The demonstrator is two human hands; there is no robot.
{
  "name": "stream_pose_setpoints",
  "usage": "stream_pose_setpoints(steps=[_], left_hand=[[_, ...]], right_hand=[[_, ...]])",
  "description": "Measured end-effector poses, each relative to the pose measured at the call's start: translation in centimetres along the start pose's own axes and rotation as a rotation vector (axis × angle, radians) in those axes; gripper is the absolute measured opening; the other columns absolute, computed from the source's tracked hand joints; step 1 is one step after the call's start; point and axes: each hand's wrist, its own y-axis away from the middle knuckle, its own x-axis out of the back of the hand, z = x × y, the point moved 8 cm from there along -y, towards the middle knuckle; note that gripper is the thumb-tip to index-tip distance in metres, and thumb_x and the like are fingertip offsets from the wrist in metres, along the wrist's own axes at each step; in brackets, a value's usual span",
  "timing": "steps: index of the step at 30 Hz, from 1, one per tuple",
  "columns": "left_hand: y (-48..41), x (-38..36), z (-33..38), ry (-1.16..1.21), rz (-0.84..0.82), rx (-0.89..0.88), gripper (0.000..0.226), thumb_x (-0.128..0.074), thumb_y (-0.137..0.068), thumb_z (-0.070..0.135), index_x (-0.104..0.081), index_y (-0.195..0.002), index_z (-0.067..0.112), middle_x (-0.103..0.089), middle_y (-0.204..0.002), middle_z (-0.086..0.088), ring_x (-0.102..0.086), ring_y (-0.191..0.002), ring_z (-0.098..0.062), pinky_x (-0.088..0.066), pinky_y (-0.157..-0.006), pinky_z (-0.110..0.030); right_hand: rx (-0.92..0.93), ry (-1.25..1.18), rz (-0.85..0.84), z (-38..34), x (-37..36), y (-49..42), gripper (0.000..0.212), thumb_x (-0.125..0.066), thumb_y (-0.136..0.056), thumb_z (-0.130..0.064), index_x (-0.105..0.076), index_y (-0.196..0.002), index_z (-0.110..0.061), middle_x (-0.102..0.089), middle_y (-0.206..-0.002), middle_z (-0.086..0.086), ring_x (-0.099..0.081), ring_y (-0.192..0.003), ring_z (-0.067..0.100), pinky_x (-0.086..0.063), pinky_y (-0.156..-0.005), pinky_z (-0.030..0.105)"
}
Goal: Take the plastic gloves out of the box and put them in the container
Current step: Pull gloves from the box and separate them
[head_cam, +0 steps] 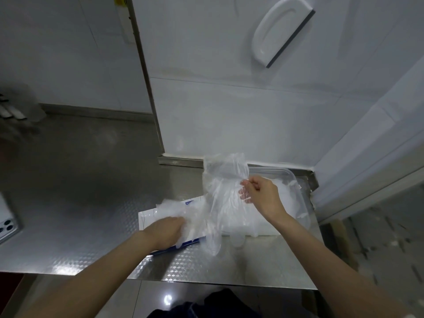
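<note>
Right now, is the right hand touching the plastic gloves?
Touching. The head view shows the right hand pinching the bunch of plastic gloves between thumb and fingers, with the film hanging down from the pinch.

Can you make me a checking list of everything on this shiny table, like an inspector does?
Surface: patterned steel counter, shiny.
Job's things: plastic gloves lifted in a bunch beside and over the clear container, which already holds some; more spill from the white-and-blue box lying flat.
Clutter: a phone at the counter's left edge; blurred things far left, cannot tell what.
Hands: right hand pinches the lifted gloves; left hand rests on the box, fingertips hidden in gloves.
Cables: nothing seen.
Surroundings: white tiled wall with a white-handled scraper on it.
</note>
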Motion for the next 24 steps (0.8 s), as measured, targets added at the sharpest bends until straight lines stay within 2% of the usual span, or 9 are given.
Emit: stream_pose_setpoints(steps=[3, 6, 8, 11, 14, 17, 19, 21, 24], left_hand=[[-0.2, -0.5, 0.6, -0.023, -0.139, -0.006, 0.038, -0.031, -0.101, 0.015, -0.048, -0.135, 0.013, -0.052, -0.137, -0.006, -0.051, -0.12, -0.022, -0.036, -0.101, -0.027], [-0.3, 1.6, 1.6, -0.037, -0.184, -0.006, 0.036, -0.036, -0.099, 0.011, -0.054, -0.129, 0.011, -0.056, -0.132, -0.007, -0.052, -0.117, -0.022, -0.037, -0.097, -0.027], [-0.6, 4.8, 2.3, 0.019, -0.072, 0.012, 0.031, -0.038, -0.097, 0.011, -0.058, -0.121, 0.013, -0.059, -0.126, -0.006, -0.055, -0.111, -0.021, -0.043, -0.095, -0.032], [-0.8, 10.7, 3.2, 0.313, 0.268, 0.023, 0.029, -0.049, -0.096, 0.022, -0.051, -0.125, 0.016, -0.058, -0.124, -0.006, -0.056, -0.106, -0.018, -0.046, -0.094, -0.033], [-1.8, 12.6, 3.8, 0.683, 0.345, 0.022, 0.079, -0.069, -0.084, 0.034, -0.023, -0.146, 0.016, -0.039, -0.145, -0.004, -0.041, -0.131, -0.019, -0.034, -0.102, -0.026], [-3.3, 11.8, 4.9, 0.942, 0.219, 0.044, 0.102, -0.08, -0.071, 0.036, -0.016, -0.149, 0.018, -0.042, -0.144, -0.005, -0.046, -0.127, -0.021, -0.037, -0.107, -0.035], [-4.0, 11.2, 5.9, 1.047, 0.153, 0.038, 0.095, -0.081, -0.072, 0.027, -0.023, -0.146, 0.02, -0.053, -0.133, -0.008, -0.057, -0.113, -0.02, -0.046, -0.097, -0.036], [-4.4, 10.9, 6.8, 1.075, 0.103, 0.033, 0.07, -0.077, -0.077, 0.015, -0.037, -0.133, 0.024, -0.061, -0.109, -0.007, -0.063, -0.083, -0.014, -0.05, -0.071, -0.025], [-4.9, 11.6, 7.8, 0.946, 0.116, 0.048, 0.023, -0.071, -0.083, 0.013, -0.062, -0.105, 0.017, -0.058, -0.068, 0.005, -0.044, -0.053, -0.007, -0.037, -0.049, -0.017]], right_hand=[[0.014, 0.022, -0.009, 0.0, 0.2, -0.1, 0.017, -0.053, -0.095, -0.013, -0.065, -0.083, -0.013, -0.067, -0.068, 0.0, -0.063, -0.057, 0.008, -0.053, -0.057, 0.016], [0.027, 0.008, -0.028, -0.3, 0.8, -0.5, 0.017, -0.053, -0.095, -0.013, -0.066, -0.084, -0.012, -0.067, -0.069, 0.0, -0.061, -0.053, 0.002, -0.051, -0.056, 0.015], [0.029, -0.008, -0.075, -0.5, 1.1, -0.8, 0.017, -0.053, -0.095, -0.012, -0.065, -0.083, -0.013, -0.067, -0.069, 0.0, -0.061, -0.053, 0.0, -0.051, -0.056, 0.014], [0.057, -0.003, -0.183, -1.0, 1.1, -0.8, 0.023, -0.052, -0.096, -0.009, -0.064, -0.079, -0.019, -0.067, -0.069, -0.001, -0.062, -0.057, 0.001, -0.05, -0.059, 0.015], [0.098, 0.047, -0.319, -2.0, 0.8, -0.4, 0.024, -0.05, -0.096, -0.006, -0.064, -0.081, -0.017, -0.067, -0.07, -0.002, -0.063, -0.061, 0.0, -0.049, -0.062, 0.014], [0.126, 0.082, -0.442, -2.5, 0.7, -0.1, 0.021, -0.052, -0.095, -0.006, -0.066, -0.083, -0.016, -0.068, -0.072, -0.003, -0.065, -0.067, 0.005, -0.052, -0.067, 0.018], [0.121, 0.076, -0.483, -2.4, 1.1, -0.2, 0.02, -0.052, -0.095, -0.007, -0.066, -0.083, -0.017, -0.068, -0.071, -0.003, -0.065, -0.069, 0.007, -0.053, -0.069, 0.019], [0.116, 0.083, -0.485, -2.3, 2.0, -0.5, 0.018, -0.053, -0.095, -0.007, -0.066, -0.085, -0.013, -0.067, -0.072, 0.0, -0.064, -0.067, 0.006, -0.053, -0.068, 0.019], [0.096, 0.089, -0.428, -2.0, 4.2, -1.4, 0.015, -0.053, -0.094, -0.005, -0.067, -0.09, -0.003, -0.067, -0.073, 0.002, -0.063, -0.065, 0.008, -0.054, -0.069, 0.019]])
